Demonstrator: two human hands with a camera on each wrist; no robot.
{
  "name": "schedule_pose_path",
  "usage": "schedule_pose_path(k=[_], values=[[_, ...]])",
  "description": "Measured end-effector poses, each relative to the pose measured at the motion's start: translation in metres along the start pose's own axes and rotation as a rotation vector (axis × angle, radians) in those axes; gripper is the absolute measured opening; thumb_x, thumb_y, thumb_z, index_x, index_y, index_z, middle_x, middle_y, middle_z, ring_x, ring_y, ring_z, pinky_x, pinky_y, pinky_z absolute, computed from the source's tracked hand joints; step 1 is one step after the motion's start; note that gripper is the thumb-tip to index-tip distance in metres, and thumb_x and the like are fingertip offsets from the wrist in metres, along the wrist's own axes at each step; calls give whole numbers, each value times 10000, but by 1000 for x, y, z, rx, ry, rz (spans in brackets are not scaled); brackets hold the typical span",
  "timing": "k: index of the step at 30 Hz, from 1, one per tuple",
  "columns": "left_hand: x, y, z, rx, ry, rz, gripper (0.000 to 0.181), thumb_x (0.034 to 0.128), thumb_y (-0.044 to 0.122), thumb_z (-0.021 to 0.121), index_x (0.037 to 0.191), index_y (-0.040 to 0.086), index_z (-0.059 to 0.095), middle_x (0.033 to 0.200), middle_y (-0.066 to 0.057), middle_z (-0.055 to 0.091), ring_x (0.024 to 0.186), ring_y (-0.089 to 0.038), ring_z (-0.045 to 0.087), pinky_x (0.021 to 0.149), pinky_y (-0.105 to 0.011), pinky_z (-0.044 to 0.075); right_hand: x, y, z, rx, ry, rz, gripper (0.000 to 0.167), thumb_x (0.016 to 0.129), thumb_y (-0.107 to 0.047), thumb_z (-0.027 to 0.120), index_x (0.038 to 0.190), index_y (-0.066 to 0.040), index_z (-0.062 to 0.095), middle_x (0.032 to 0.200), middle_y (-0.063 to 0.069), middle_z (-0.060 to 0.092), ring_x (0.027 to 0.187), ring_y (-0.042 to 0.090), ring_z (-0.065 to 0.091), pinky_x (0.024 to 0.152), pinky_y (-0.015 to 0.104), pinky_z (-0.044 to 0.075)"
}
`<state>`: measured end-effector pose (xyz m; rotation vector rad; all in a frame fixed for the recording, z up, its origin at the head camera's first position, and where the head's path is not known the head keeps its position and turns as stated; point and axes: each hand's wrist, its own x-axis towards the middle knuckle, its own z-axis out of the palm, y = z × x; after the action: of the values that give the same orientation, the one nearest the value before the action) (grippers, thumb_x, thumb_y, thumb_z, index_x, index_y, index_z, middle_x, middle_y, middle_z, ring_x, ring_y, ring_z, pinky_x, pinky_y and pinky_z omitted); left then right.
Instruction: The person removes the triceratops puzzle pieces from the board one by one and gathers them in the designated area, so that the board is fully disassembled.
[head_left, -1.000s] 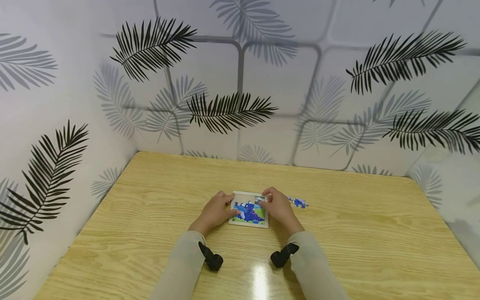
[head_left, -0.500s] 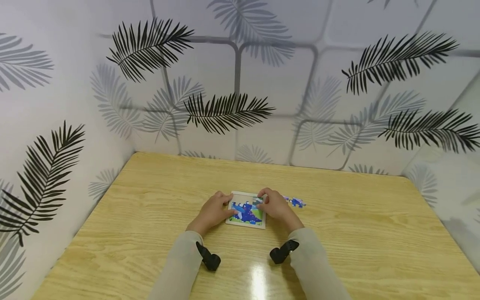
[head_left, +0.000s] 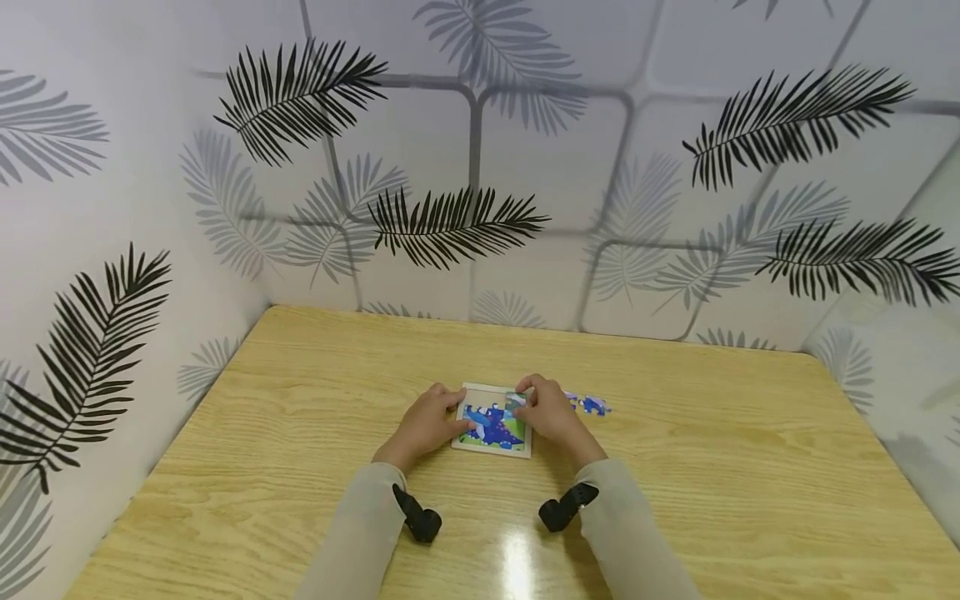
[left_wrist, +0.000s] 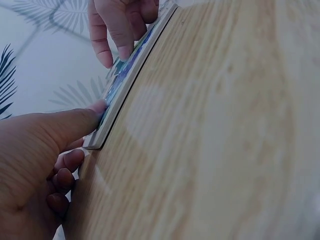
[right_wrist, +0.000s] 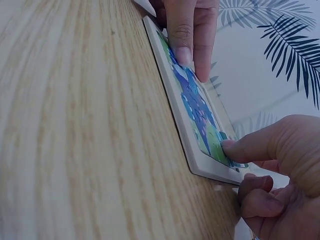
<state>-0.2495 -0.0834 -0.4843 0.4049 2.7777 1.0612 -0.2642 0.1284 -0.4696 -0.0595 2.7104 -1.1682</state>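
Note:
A small square jigsaw puzzle tray (head_left: pixel 491 453) with a pale frame lies on the table, showing a blue dinosaur picture. At its left side my left hand (head_left: pixel 425 425) grips it, the thumb on the picture and the index finger along the upper left edge. My right hand (head_left: pixel 552 410) is at the upper right corner, where thumb and index finger pinch a puzzle piece (head_left: pixel 514 402) lying within the frame. In the right wrist view that thumb (right_wrist: pixel 240 149) presses on the piece near the rim. Bare backing shows along the tray's upper left part.
Several loose blue and purple puzzle pieces (head_left: pixel 594 405) lie just right of the right hand, partly hidden by it. The wooden table (head_left: pixel 712 467) meets a leaf-patterned wall (head_left: pixel 540 275) at the back. Black wrist cameras (head_left: pixel 561 510) sit on both sleeves.
The head view has shifted slightly, so everything appears a little further left. My right fingers have moved a touch left at the tray's corner. The left hand keeps its hold.

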Motion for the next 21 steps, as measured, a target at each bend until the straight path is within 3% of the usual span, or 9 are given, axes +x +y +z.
schedule_pose_path(k=[7,14,21], values=[[-1,1,0,-1,11,15,633,847,296,714,1375,35,482,859,-33,397,745,-172,368,678,-307,311,4,-1,0,-3,1,-21,265,856,-50,679,1078,-72,536,942,97,460,841,234,464,666,304,398],[-1,1,0,1,13,18,638,844,297,716,1373,29,481,861,-32,398,738,-172,358,676,-305,303,4,0,1,17,0,-24,275,864,-41,670,1088,-88,517,911,84,480,816,223,472,645,295,394],[-2,3,0,7,18,14,641,838,296,723,1366,22,483,859,-32,402,751,-173,373,685,-306,318,0,4,1,159,65,-26,228,890,-44,637,1091,-107,550,879,74,502,758,201,477,598,264,399]])
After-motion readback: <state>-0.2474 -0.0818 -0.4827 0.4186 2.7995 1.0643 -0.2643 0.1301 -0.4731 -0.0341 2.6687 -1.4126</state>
